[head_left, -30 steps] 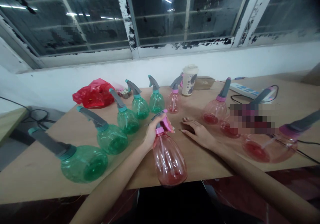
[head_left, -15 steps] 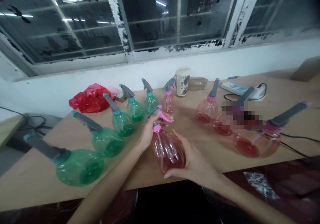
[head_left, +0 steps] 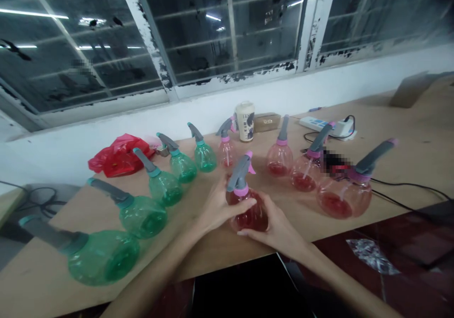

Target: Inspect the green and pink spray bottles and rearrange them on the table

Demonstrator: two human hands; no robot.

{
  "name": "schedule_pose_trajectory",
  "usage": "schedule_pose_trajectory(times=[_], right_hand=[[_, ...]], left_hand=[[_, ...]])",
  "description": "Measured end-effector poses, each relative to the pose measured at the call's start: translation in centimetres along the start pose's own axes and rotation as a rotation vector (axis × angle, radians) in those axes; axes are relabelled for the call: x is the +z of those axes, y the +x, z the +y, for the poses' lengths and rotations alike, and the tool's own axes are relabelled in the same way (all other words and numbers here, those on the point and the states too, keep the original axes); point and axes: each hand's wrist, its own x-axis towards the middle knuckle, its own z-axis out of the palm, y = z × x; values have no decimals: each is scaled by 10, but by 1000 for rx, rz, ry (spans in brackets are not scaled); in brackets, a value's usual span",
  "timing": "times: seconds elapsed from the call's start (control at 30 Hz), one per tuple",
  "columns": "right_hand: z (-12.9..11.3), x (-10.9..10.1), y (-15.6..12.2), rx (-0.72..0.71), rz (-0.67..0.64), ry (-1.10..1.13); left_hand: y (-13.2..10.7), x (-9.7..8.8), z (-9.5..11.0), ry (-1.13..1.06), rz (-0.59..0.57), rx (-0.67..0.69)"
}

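While both hands close around it, a pink plastic spray bottle (head_left: 247, 211) stands near the front edge of the wooden table (head_left: 213, 256), perhaps resting on it, though that's hard to tell. The left hand (head_left: 216, 207) grasps its side and the right hand (head_left: 271, 226) cups it lower down. Green spray bottles (head_left: 136, 216) line up leftward, pink spray bottles (head_left: 279, 159) rightward, and a paper cup (head_left: 245, 121) stands beyond.

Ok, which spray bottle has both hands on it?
The central pink spray bottle, cupped by left hand and right hand; all the others sit apart, untouched.
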Motion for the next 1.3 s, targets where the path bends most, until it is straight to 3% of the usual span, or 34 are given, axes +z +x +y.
schedule_pose_trajectory(times=[0.17, 0.4, 0.7, 1.0, 1.13, 1.3], right_hand=[[5, -1, 6, -17, 14, 5], [8, 0, 8, -8, 32, -35], [27, -25, -25, 102, 205, -41], [26, -51, -56, 162, 225, -102], [28, -56, -70, 172, 247, -149], [33, -58, -86, 167, 232, -178]], left_hand=[[-18, 5, -7, 343, 15, -11], [-20, 10, -18, 505, 113, 46], [32, 9, -34, 515, 173, 68], [88, 26, -53, 399, 237, 61], [102, 32, -54, 497, 272, 118], [114, 34, -50, 660, 210, 140]])
